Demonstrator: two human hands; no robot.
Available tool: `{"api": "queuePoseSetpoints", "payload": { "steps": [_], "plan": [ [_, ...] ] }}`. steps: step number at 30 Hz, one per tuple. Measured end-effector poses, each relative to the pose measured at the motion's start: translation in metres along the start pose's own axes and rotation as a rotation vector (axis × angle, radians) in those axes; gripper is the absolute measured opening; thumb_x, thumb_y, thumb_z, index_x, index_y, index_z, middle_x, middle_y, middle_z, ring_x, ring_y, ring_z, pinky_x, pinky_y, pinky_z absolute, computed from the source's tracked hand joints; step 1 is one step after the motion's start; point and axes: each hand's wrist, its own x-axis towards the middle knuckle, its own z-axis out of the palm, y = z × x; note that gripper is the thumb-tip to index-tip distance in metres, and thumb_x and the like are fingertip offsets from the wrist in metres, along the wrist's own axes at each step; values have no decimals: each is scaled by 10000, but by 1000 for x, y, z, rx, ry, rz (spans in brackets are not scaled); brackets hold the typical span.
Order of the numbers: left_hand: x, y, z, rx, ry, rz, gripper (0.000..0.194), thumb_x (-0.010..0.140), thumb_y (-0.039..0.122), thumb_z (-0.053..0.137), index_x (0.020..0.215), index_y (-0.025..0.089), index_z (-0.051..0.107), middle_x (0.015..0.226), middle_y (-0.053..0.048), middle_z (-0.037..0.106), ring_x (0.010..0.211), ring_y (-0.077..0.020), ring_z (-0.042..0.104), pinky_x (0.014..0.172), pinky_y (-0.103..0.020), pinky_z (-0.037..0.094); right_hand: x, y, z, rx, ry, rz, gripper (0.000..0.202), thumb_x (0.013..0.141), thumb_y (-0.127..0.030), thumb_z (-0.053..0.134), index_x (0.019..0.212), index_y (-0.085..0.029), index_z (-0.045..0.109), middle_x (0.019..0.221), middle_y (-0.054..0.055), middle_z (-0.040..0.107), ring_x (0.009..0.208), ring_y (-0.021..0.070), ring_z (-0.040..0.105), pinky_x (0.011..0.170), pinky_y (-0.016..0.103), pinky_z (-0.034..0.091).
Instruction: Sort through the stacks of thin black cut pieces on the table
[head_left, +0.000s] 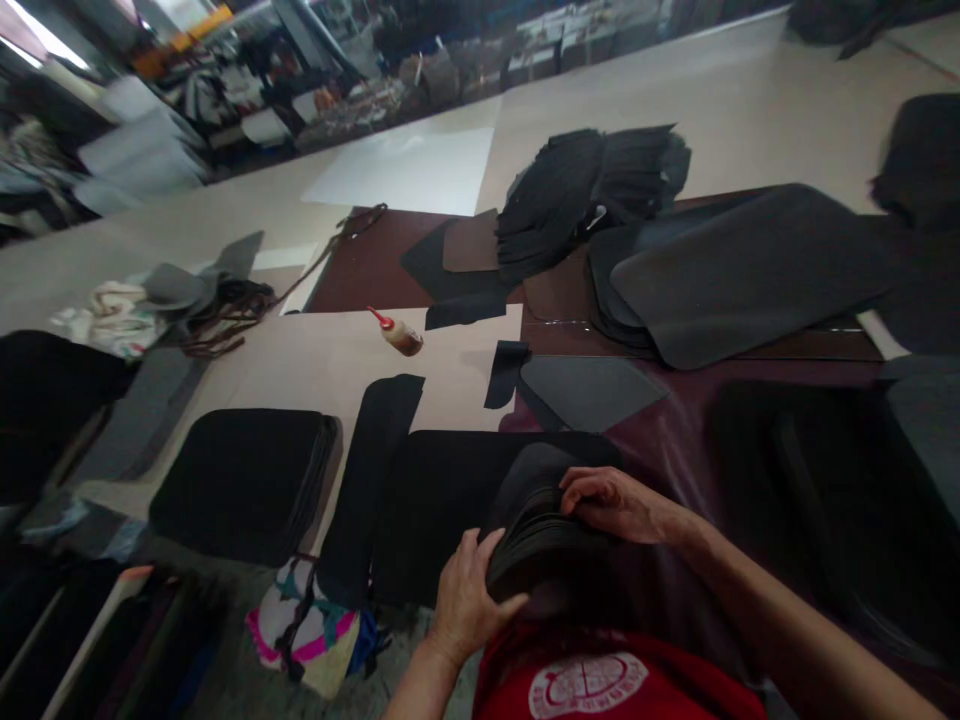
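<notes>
At the table's near edge a stack of black sheets (540, 535) is bent up, its layered edges showing. My left hand (472, 590) is wrapped round the left end of this stack, thumb towards me. With curled fingers, my right hand (611, 500) grips the stack's upper right edge. Beneath and behind it lies a wide flat black piece (442, 500). To the left are a long black strip (382, 420) and a neat pile of black rounded panels (240, 480).
A glue bottle with a red tip (401, 336) lies on the pale board. Dark strips (570, 190) are bundled at the back, beside large grey panels (735, 270). More black pieces (840, 500) lie at right. Colourful cloth (315, 630) sits below the table edge.
</notes>
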Motion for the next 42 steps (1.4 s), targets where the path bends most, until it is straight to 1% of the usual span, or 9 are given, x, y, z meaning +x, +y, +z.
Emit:
{"api": "queuePoseSetpoints", "payload": {
  "steps": [4,8,15,20,25,27,29,33,42],
  "plan": [
    [0,1,-1,13,3,3,842,627,360,863,1382,226,516,1388,-165,518,1240,-354,576,1019,-485,520,0,-5,-5,31,-43,40,176,910,-284,608,918,-185,753,990,48,662,869,159,628,804,274,475],
    [0,2,0,17,-1,-5,833,630,362,863,1376,216,524,1388,-175,517,1238,-360,580,1012,-484,525,1,-3,-4,43,-42,53,263,923,-375,611,847,-164,749,955,55,646,814,147,610,736,258,476],
    [0,0,1,0,6,1,830,642,364,858,1383,224,513,1393,-170,510,1250,-356,569,1016,-488,521,2,7,5,-79,72,-14,102,904,-214,594,932,-198,691,902,28,672,821,148,623,753,258,477],
    [0,2,-2,-9,7,4,827,616,337,880,1359,215,538,1362,-170,525,1220,-352,590,1011,-481,528,-1,8,8,-193,46,-43,234,914,-140,504,894,-213,725,1117,70,638,923,167,644,817,296,492],
    [1,3,-4,-11,12,12,823,619,343,886,1359,234,543,1358,-159,528,1206,-341,600,1008,-469,532,-1,-3,4,-224,-27,3,255,844,-100,552,945,-234,743,1113,66,659,1039,217,614,926,358,477],
    [1,3,-3,-12,7,4,822,621,353,888,1358,233,545,1365,-162,521,1212,-344,596,1010,-470,530,0,-8,0,-186,-69,26,212,873,-164,578,973,-235,751,1119,62,660,1042,216,608,945,357,465],
    [1,3,-3,-15,3,3,825,627,359,885,1366,245,537,1369,-152,519,1218,-340,591,1013,-470,528,1,-13,-3,-158,-106,40,208,939,-293,566,980,-232,760,1112,65,662,1048,216,602,967,360,449],
    [1,3,-2,-15,5,6,838,622,356,886,1373,247,531,1372,-146,521,1236,-341,577,1026,-477,518,3,-16,-8,-136,-136,35,395,980,-484,497,884,-206,761,1075,74,663,1050,217,594,975,363,435],
    [0,4,-3,6,18,5,815,620,342,869,1363,260,544,1374,-130,533,1222,-347,589,1011,-476,531,4,-11,-8,-123,-139,64,443,966,-546,494,826,-203,737,1082,69,651,1048,214,589,946,347,434]
  ]
}}
